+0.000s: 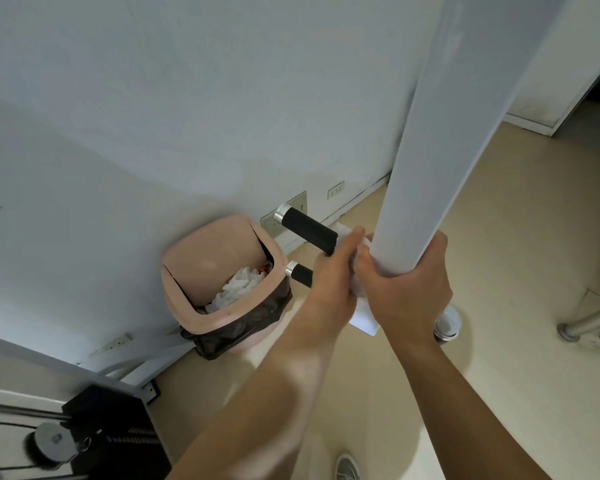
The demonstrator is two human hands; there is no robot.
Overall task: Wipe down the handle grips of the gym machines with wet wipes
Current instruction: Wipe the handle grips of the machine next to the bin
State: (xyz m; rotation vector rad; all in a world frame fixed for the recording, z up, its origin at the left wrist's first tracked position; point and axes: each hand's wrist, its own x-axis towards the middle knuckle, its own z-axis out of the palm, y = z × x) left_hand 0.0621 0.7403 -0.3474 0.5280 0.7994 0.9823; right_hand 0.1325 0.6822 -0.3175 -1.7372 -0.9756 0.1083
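Handling: the white wet wipe [362, 318] is thin, limp and damp. It probably weighs next to nothing and will bunch or tear if dragged hard. Best taken as a folded pad in the palm, wrapped round a grip and drawn along it. The grips themselves look like stiff bars under soft, slightly grippy black foam. They should take a firm squeeze.

Landmark: thick white upright tube [440, 140] of the machine frame.

- Right hand [409, 289]: fingers and thumb wrapped round the tube's lower end, steadying it.
- Left hand [329, 271]: just left of the tube, touching the right hand. Fingers curled, bunching the wipe at the root of the upper black foam grip [309, 230]. Finger detail is mostly hidden behind the knuckles. A flat corner of the wipe hangs below both hands.
- Upper grip: juts left from the tube, matte black, with a polished silver end cap.
- Lower black foam grip [300, 273]: shorter in view, same silver cap, below the upper one and left of the tube. Its inner end sits behind the left hand.
- Pink swing-lid bin [187, 268]: further left of the tube, against the wall. Black liner, crumpled white tissues [238, 289] inside.

Judgement: wiping of the upper grip is starting at its inner end.
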